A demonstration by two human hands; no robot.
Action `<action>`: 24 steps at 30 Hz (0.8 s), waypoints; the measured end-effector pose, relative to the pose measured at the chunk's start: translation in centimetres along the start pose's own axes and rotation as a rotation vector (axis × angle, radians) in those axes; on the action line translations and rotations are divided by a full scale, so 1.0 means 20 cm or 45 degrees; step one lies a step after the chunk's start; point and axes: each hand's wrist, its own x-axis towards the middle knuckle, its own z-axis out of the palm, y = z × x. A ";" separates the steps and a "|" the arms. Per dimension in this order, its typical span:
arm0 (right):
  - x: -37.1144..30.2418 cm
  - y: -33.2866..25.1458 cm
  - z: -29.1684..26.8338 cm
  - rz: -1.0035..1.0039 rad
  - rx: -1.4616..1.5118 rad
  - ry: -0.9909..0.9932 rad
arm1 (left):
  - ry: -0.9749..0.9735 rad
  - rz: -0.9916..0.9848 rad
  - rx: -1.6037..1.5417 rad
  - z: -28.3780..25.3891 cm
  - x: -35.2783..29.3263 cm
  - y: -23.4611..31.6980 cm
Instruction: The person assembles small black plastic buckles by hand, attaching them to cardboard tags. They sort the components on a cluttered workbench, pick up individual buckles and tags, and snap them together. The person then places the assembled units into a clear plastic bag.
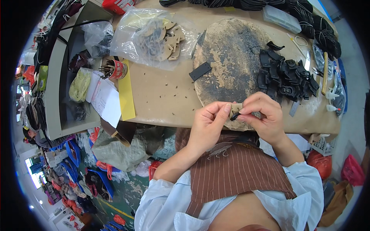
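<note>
Over the near edge of the bench, my two hands meet. My left hand [208,125] pinches a small beige piece [236,108], perhaps leather or board, between thumb and fingers. My right hand [266,113] grips a small black piece [234,116] that touches the beige one; their exact shapes are partly hidden by my fingers. Similar beige pieces [172,44] with cut notches lie on a clear plastic bag at the back. A heap of black curved pieces [285,73] rests to the right, partly on the round worn slab [227,50] in front of me.
On the slab's left edge lies a flat black bar [200,71]. Further left stand a red can of metal punches [118,70], a yellow strip [126,92] and written paper [107,100]. Black cord bundles [300,17] line the back; a wooden-handled tool [325,75] lies far right.
</note>
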 end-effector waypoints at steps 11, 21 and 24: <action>-0.01 -0.06 0.04 0.551 0.809 0.169 | 0.022 0.453 0.358 0.05 -0.03 -0.07; 0.01 0.01 -0.03 0.312 0.707 -0.117 | -0.050 0.591 0.791 0.02 -0.01 0.03; -0.01 0.05 0.01 0.362 1.144 0.001 | -0.101 0.601 0.792 0.01 0.01 0.08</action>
